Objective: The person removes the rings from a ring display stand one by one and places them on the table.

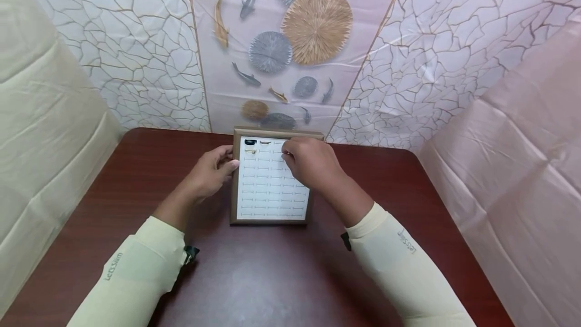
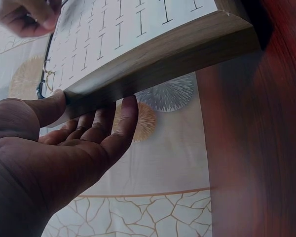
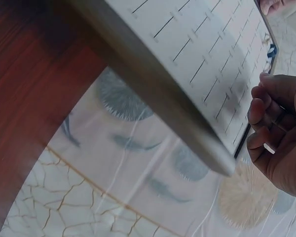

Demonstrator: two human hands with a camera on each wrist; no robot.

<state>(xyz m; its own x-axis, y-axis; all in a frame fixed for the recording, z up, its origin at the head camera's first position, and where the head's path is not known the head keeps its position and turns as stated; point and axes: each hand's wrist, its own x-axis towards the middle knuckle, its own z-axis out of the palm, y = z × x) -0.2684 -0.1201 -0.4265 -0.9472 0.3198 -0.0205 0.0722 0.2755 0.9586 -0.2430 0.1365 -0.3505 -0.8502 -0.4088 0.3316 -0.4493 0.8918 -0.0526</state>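
Note:
A ring display board (image 1: 272, 185) with a wooden frame and white slotted face stands tilted on the table. My left hand (image 1: 211, 170) holds its left edge, thumb at the front and fingers behind, as the left wrist view (image 2: 74, 143) shows. A black ring (image 1: 250, 142) and a gold ring (image 1: 265, 143) sit in the top row, with another gold ring (image 1: 250, 151) below the black one. At the upper right of the face, my right hand (image 1: 313, 163) pinches a small ring, mostly hidden by the curled fingers, close against the slots.
The dark red table (image 1: 254, 276) extends around the board. Behind it hangs a patterned backdrop (image 1: 290, 79) with fish and round designs. Beige fabric (image 1: 508, 165) lines the sides.

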